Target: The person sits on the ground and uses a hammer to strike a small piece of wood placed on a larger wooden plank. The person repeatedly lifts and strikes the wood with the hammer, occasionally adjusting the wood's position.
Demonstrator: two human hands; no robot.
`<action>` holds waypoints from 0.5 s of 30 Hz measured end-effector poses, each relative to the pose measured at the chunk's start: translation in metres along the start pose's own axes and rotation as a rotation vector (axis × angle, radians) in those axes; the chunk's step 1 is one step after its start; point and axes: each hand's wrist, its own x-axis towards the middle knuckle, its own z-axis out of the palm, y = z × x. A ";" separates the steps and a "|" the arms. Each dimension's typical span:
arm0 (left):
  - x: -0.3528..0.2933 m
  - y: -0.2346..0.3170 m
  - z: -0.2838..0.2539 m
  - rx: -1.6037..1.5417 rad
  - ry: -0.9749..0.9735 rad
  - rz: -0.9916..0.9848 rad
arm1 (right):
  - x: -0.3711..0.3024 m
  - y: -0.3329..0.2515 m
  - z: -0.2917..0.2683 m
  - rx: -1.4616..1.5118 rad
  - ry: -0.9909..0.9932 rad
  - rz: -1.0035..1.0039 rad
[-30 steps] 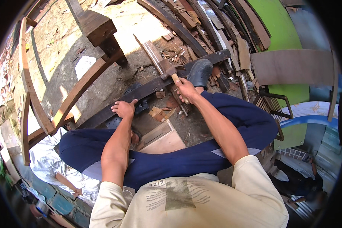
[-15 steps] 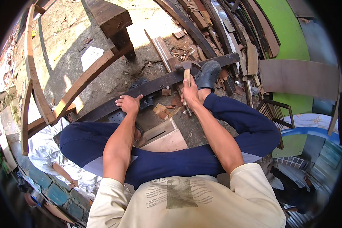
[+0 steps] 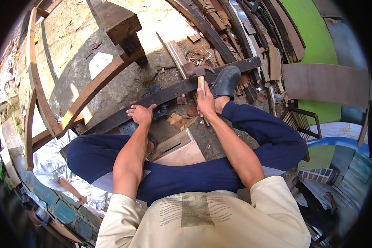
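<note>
One hammer [image 3: 201, 82] is clenched in right hand [image 3: 206, 103], head at far edge of dark beam [image 3: 175, 91]; left hand [image 3: 141, 113] lies on beam, fingers spread.

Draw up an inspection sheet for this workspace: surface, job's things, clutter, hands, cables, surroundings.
Surface: rough ground, partly sunlit.
Job's things: hammer, its head at the dark beam lying crosswise.
Clutter: wood chips near the beam; piled planks upper right.
Hands: left hand, fingers spread, at the beam; right hand closed around the hammer.
Cables: nothing seen.
Surroundings: wooden frame at left, green panel at right, another person lower right.
</note>
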 end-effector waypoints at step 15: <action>-0.002 0.000 -0.003 0.004 -0.019 0.011 | -0.002 0.013 -0.005 -0.030 0.000 0.007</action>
